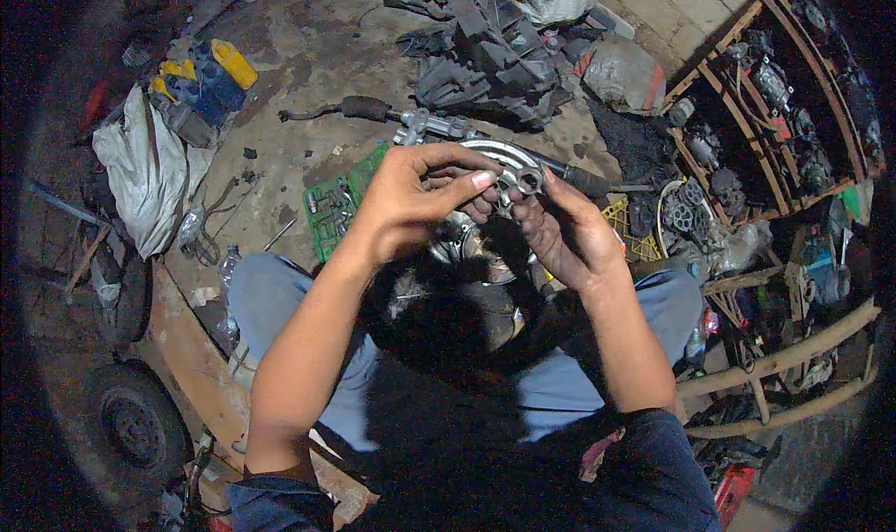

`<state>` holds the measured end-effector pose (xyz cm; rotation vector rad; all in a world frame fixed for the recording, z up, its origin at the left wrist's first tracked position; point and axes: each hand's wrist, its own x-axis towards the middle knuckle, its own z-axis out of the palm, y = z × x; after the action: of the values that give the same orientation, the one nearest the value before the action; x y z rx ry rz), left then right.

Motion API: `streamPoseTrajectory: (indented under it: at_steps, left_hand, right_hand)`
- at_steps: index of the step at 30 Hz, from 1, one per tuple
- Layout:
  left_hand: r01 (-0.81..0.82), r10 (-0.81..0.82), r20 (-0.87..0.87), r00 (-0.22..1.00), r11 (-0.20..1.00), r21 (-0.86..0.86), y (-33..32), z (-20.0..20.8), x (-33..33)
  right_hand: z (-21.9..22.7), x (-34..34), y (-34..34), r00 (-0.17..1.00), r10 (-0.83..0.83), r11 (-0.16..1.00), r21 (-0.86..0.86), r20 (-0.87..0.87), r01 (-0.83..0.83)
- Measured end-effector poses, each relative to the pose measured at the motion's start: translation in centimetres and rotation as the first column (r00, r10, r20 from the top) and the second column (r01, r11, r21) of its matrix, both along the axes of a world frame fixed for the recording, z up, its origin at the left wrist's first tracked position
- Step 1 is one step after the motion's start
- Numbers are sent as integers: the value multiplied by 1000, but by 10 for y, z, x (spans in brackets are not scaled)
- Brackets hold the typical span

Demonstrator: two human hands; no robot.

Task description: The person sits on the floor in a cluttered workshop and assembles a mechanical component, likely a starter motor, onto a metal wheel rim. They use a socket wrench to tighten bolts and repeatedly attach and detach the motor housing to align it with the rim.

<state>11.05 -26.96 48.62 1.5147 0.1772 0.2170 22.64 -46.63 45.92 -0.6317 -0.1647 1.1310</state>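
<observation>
A small metal ring (529,171), hole facing up, sits pinched at the fingertips of the nearer, right hand (571,240), just right of the left hand (422,185), whose curled fingers' grip I can't tell, with a silvery rim (489,147) beyond.

The right hand (579,238) grips a round metal part (529,178).

Single view: head-worn fisheye, above the lap (565,392), facing down and slightly forward. Left hand (408,189) and right hand (581,238) near, mid-frame; floor (308,51) beyond, upper frame; wooden shelving (754,140) farther, upper right.
</observation>
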Motion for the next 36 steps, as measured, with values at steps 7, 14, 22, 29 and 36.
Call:
streamPoseTrajectory:
  at_steps: [7, 14, 22, 29, 36]
  left_hand:
    - [8, -10, -21, 1000, 996, -85, 0, -4, 3]
    - [-24, 25, -89, 996, 1000, 16, -4, -3, 2]
    - [114, -79, -87, 993, 829, 548, 7, -119, 15]
    - [182, -144, -113, 983, 808, 561, -30, -191, 6]
    - [171, -138, -100, 985, 807, 566, -22, -208, 9]
  right_hand:
    - [19, -23, 9, 654, -270, 902, -52, 706, 429]
    - [10, -29, 16, 388, -320, 828, 56, 864, 557]
    - [-52, -2, -19, -11, 415, 761, -341, 910, 551]
    - [-93, -26, -22, -119, 469, 779, -346, 875, 523]
    - [-107, -42, -13, -257, 506, 757, -281, 823, 590]
